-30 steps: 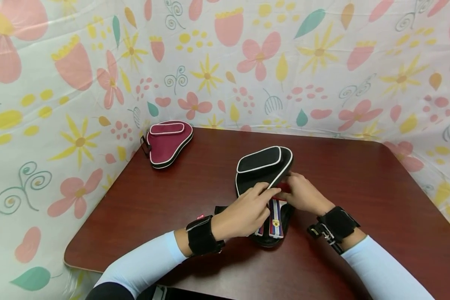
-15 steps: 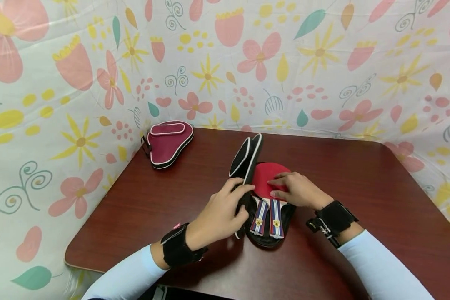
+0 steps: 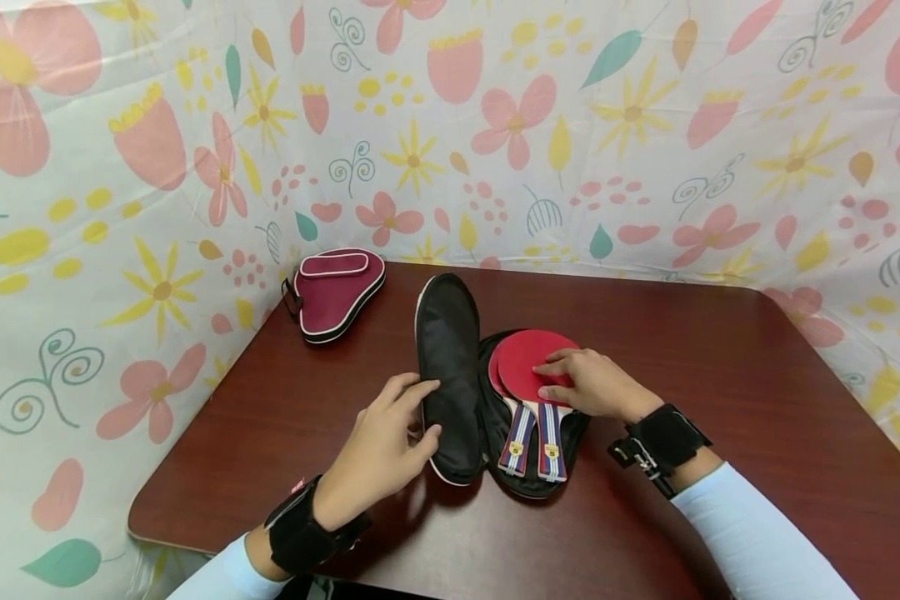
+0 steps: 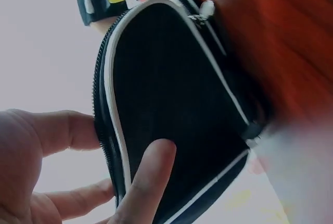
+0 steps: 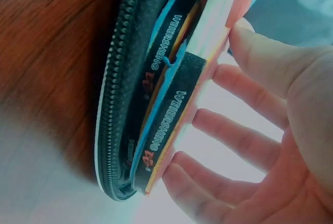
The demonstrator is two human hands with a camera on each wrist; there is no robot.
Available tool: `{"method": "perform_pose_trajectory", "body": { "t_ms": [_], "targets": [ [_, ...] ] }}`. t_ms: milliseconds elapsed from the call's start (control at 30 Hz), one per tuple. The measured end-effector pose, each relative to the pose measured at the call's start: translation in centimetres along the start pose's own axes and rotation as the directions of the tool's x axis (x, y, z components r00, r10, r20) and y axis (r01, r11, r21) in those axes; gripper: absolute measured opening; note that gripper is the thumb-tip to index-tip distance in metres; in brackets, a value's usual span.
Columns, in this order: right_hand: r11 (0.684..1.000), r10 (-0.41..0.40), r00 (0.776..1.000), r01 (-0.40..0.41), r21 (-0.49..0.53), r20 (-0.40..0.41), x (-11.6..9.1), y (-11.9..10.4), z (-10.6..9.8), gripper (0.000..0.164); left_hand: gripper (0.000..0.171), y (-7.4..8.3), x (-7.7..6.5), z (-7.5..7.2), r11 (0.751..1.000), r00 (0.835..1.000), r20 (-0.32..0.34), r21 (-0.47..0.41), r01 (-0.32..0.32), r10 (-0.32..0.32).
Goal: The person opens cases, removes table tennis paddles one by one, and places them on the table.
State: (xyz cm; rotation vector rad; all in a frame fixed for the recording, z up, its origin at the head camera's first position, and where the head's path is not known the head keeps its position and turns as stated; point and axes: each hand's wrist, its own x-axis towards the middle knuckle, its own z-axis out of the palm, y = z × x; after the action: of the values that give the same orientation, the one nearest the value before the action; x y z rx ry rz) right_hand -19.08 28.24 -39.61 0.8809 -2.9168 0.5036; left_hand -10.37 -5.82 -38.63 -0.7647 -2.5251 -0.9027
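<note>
A black padded paddle case (image 3: 537, 492) lies unzipped on the table, its lid (image 3: 448, 367) raised on the left with the dark lining showing. My left hand (image 3: 375, 454) holds the lid by its edge; in the left wrist view, fingers lie along the zipper side and a digit lies over the outer face. Inside are two overlapping red table tennis paddles, the upper paddle (image 3: 521, 367) partly covering the lower paddle (image 3: 492, 367). Their striped handles (image 3: 516, 446) point toward me. My right hand (image 3: 596, 383) rests its extended fingertips on the upper paddle's red face.
A maroon paddle case (image 3: 337, 292) with white piping lies closed at the table's back left. The brown table (image 3: 682, 333) meets a floral-printed curtain (image 3: 450, 167) behind and on both sides. A dark object (image 3: 375, 590) shows at the front edge.
My left hand has swung the lid up and over to the left, uncovering both paddles. My right hand has come from the case's edge onto the upper paddle.
</note>
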Motion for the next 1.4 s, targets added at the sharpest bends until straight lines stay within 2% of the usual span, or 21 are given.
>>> {"method": "perform_pose_trajectory", "body": {
  "t_ms": [100, 167, 333, 400, 500, 567, 733, 800, 867, 900, 1000, 1100, 1167, 1200, 1267, 1400],
  "targets": [
    [1.000, 0.014, 1.000, -0.014, 0.003, 0.007, -0.1, 0.0, 0.0, 0.044, 0.051, -0.4, -0.6, -0.2, 0.995, 0.997, 0.029, 0.078, 0.066, -0.068],
    [1.000, 0.017, 1.000, -0.017, 0.003, 0.010, -0.1, 0.0, 0.0, 0.044, 0.052, -0.6, -0.9, -0.3, 0.980, 0.992, 0.054, 0.170, 0.104, -0.115],
    [1.000, 0.022, 1.000, -0.022, -0.003, 0.011, -0.1, -0.1, -0.1, 0.044, 0.057, -1.5, -1.0, -0.7, 0.909, 0.967, 0.163, 0.399, 0.117, -0.196],
    [1.000, 0.024, 1.000, -0.024, -0.004, 0.010, -0.1, 0.0, -0.2, 0.044, 0.056, -1.9, -0.7, -1.0, 0.895, 0.953, 0.208, 0.432, 0.111, -0.219],
    [1.000, 0.027, 1.000, -0.027, -0.003, 0.011, -0.1, 0.0, -0.2, 0.045, 0.053, -2.5, 0.1, -1.5, 0.890, 0.934, 0.256, 0.442, 0.115, -0.248],
    [1.000, 0.029, 0.999, -0.029, -0.001, 0.016, -0.1, 0.0, -0.2, 0.046, 0.053, -2.8, 0.5, -1.7, 0.888, 0.914, 0.300, 0.445, 0.118, -0.272],
    [1.000, 0.026, 0.999, -0.026, 0.006, 0.022, -0.1, 0.0, -0.4, 0.045, 0.054, -3.6, 1.3, -1.9, 0.870, 0.826, 0.453, 0.486, 0.086, -0.335],
    [1.000, 0.028, 0.999, -0.028, 0.009, 0.026, 0.0, 0.0, -0.5, 0.046, 0.053, -4.0, 1.8, -1.6, 0.869, 0.800, 0.497, 0.491, 0.059, -0.335],
    [0.999, 0.035, 0.999, -0.035, 0.009, 0.035, 0.0, 0.0, -0.7, 0.049, 0.050, -4.3, 2.5, -1.2, 0.875, 0.793, 0.526, 0.484, 0.020, -0.309],
    [0.999, 0.039, 0.998, -0.040, 0.007, 0.038, 0.0, 0.0, -0.7, 0.051, 0.050, -4.3, 2.8, -1.0, 0.875, 0.795, 0.533, 0.483, -0.004, -0.290],
    [0.999, 0.045, 0.998, -0.045, 0.006, 0.044, 0.1, 0.0, -0.9, 0.055, 0.050, -4.0, 4.3, -0.3, 0.880, 0.822, 0.527, 0.470, -0.071, -0.215],
    [0.999, 0.038, 0.998, -0.038, 0.002, 0.047, 0.3, -0.1, -0.9, 0.055, 0.057, -3.0, 5.9, 0.5, 0.894, 0.854, 0.500, 0.437, -0.102, -0.147],
    [1.000, 0.029, 0.998, -0.029, 0.002, 0.052, 0.4, -0.3, -0.8, 0.054, 0.062, -2.3, 6.8, 0.9, 0.908, 0.856, 0.500, 0.406, -0.102, -0.128],
    [1.000, 0.025, 0.998, -0.025, 0.002, 0.055, 0.5, -0.3, -0.7, 0.054, 0.067, -1.9, 7.2, 1.2, 0.915, 0.851, 0.509, 0.393, -0.093, -0.131],
    [1.000, 0.028, 0.998, -0.029, 0.005, 0.059, 0.5, -0.5, -0.7, 0.055, 0.080, -1.6, 7.7, 1.7, 0.918, 0.830, 0.534, 0.389, -0.074, -0.159],
    [0.999, 0.033, 0.997, -0.034, 0.005, 0.067, 0.5, -0.6, -0.6, 0.055, 0.092, -1.8, 8.2, 2.6, 0.901, 0.769, 0.590, 0.432, -0.040, -0.248]
  ]
}}
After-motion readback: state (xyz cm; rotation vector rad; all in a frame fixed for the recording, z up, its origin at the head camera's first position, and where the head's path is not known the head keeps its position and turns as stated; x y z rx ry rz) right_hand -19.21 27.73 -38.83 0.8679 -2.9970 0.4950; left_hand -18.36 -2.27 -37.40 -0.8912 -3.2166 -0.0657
